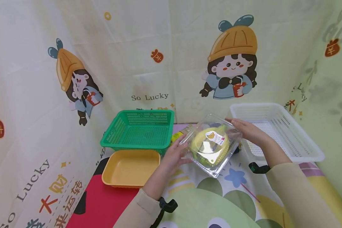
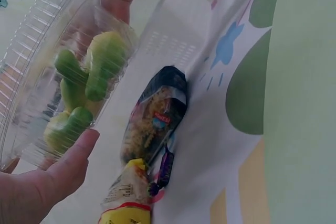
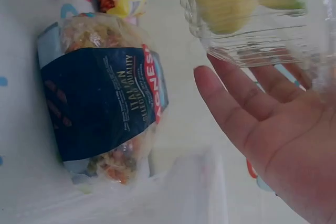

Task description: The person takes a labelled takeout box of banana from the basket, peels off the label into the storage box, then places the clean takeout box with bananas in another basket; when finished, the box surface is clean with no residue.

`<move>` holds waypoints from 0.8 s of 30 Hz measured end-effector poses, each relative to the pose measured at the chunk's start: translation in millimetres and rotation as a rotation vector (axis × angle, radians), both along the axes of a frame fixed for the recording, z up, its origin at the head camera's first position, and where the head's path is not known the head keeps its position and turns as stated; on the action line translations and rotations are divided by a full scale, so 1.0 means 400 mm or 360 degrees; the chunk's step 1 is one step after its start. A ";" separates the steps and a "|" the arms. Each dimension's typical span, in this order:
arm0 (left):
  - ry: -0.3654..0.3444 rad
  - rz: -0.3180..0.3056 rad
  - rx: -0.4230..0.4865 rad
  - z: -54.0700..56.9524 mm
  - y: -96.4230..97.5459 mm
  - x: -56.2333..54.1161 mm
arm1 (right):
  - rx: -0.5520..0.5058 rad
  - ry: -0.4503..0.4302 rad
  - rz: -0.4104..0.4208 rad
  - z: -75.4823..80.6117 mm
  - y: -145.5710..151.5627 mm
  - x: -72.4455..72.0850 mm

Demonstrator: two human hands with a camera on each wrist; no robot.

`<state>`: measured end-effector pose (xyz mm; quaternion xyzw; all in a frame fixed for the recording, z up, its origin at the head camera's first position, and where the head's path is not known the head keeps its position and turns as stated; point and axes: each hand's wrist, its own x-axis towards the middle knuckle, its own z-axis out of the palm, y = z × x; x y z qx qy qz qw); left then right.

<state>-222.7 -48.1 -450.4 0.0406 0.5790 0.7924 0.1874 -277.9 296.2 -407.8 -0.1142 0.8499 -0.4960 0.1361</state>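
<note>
A clear plastic clamshell box of bananas (image 1: 211, 152), with a banana sticker on its lid, is held up tilted over the table in the head view. My left hand (image 1: 172, 155) grips its left side; the left wrist view shows that thumb (image 2: 81, 148) pressed along the box's underside. At the far right side, my right hand (image 1: 252, 131) touches the box with its fingers extended. Below the box, in the right wrist view, lies a bag of pasta (image 3: 105, 103) with a dark blue label. Beside it are a yellow-ended food packet (image 2: 126, 198) and a small purple-wrapped item (image 2: 165, 166).
A green basket (image 1: 143, 133) stands at the back left, with an orange-yellow tray (image 1: 131, 167) in front of it. At the right is a white basket (image 1: 307, 144), close to my right forearm. A printed cloth (image 1: 185, 63) hangs behind the table.
</note>
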 end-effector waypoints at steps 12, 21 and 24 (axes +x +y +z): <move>-0.0007 -0.0062 -0.0031 0.006 -0.009 -0.002 | -0.0303 -0.0153 0.0134 -0.027 0.000 -0.009; -0.0031 -0.0014 -0.0005 0.002 -0.015 -0.010 | -0.0342 -0.0084 -0.0022 -0.030 -0.018 0.016; -0.0018 0.0018 -0.0012 0.001 -0.016 -0.010 | -0.0356 -0.0071 -0.0087 -0.029 -0.024 0.028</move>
